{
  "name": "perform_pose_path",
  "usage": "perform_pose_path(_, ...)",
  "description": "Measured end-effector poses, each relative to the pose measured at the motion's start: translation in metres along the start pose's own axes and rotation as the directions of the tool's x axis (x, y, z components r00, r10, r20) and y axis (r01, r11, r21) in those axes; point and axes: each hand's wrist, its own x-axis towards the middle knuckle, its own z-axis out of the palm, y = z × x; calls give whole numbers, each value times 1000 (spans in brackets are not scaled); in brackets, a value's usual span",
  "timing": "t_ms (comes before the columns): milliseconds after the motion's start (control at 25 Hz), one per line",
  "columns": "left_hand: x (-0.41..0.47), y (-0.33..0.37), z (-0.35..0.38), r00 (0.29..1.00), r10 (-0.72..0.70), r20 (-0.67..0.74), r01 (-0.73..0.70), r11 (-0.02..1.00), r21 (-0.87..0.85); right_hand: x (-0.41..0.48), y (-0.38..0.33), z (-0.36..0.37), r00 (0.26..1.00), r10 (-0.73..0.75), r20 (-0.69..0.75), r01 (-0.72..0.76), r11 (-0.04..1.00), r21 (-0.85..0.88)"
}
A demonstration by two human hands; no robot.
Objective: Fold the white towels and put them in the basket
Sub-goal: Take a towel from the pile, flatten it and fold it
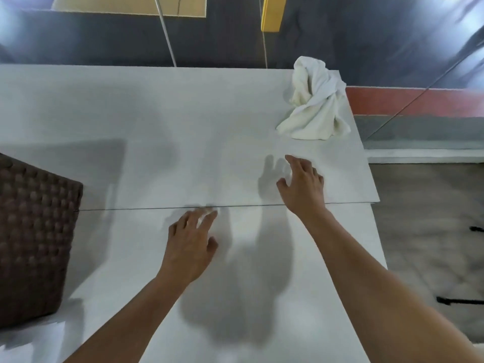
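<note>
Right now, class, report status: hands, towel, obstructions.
Left hand open, empty. Right hand open, short of towel. Towel crumpled, far right corner of table. Nothing between them.

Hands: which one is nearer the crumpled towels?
The right hand, stretched toward the crumpled white towels at far right; the left hand is further off, nearer the basket.

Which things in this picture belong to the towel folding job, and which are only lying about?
For the job: crumpled white towel heap, far right; brown woven basket, left; left hand and right hand, both empty; white table under them.
Only lying about: yellow object at the top; black items on the floor, right.
</note>
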Motion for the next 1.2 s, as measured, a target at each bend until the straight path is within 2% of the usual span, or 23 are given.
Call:
perform_pose_path(120, 3, -2, 14, 997, -45, 56, 44, 999, 17, 69, 11, -7, 999, 14, -35, -17, 997, -79)
perform_pose_path(240, -2, -9, 24, 995, -48, 84, 45, 999, 30, 128, 29, -8, 995, 87, 48, -77, 982, -171)
perform_pose_path(360, -1, -10, 28, 996, -44, 75, 42, 999, 34, 146, 49, 4, 981, 87, 174, -45, 971, -233)
perform_pose_path(440, 0, -8, 26, 995, -59, 77, 57, 998, 27, 135, 53, 9, 986, 33, 165, 2, 978, -207)
perform_pose_path(600, 1, -5, 19, 988, -68, 140, 66, 998, 20, 68, 39, 14, 979, -95, 181, 127, 977, -173)
perform_pose_path(760, -3, 2, 5, 979, -80, 185, 90, 995, -43, -55, 15, 42, 968, -213, 132, 227, 969, -100)
perform_pose_path(920, -25, 6, 3, 983, -32, 182, 72, 972, -222, -167, -6, 71, 962, -235, 138, 241, 970, -36)
perform_pose_path(1000, -38, 10, 3, 978, -27, 207, 101, 928, -358, -205, -17, 81, 961, -231, 153, 236, 972, -10)
perform_pose_path(1080, -48, 17, -2, 962, -80, 260, 210, 828, -521, -229, -25, 87, 952, -244, 186, 245, 969, 21)
perform_pose_path(1200, -61, 28, -21, 952, -129, 276, 279, 732, -621, -250, -31, 78, 952, -230, 201, 210, 971, 118)
